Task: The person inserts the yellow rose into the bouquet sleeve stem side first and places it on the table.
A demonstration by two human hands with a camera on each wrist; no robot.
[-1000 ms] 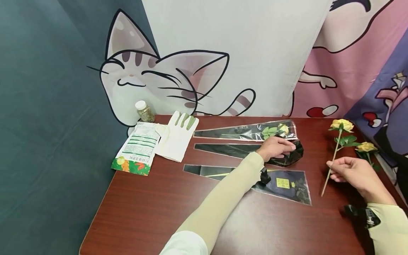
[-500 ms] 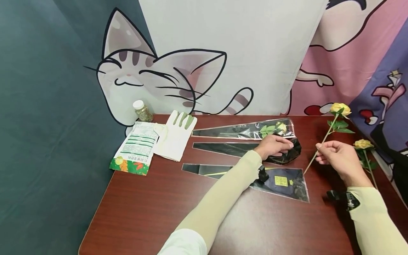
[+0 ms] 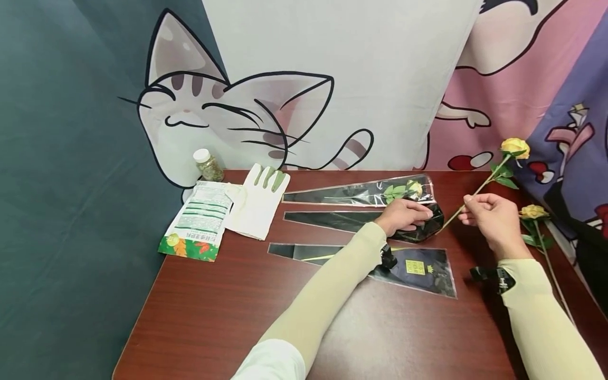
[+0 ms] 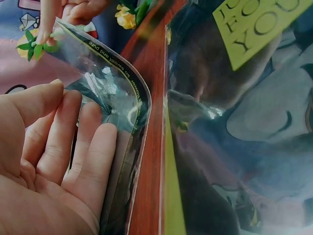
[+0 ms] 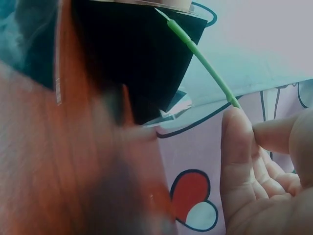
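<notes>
Just beyond the fingers of the left hand (image 3: 404,216), a pale yellow rose (image 3: 414,188) already lies in a clear tapered plastic sleeve (image 3: 358,195). Those fingers pinch the mouth of a black plastic sleeve (image 3: 351,219); the right hand's (image 3: 494,219) pinch a long-stemmed yellow rose (image 3: 515,148), tip at that mouth, insertion apparently pending. A loose yellow rose (image 3: 533,212) right of them and a flat yellow-labelled sleeve (image 3: 418,277) nearer than the left fingers seem untouched.
</notes>
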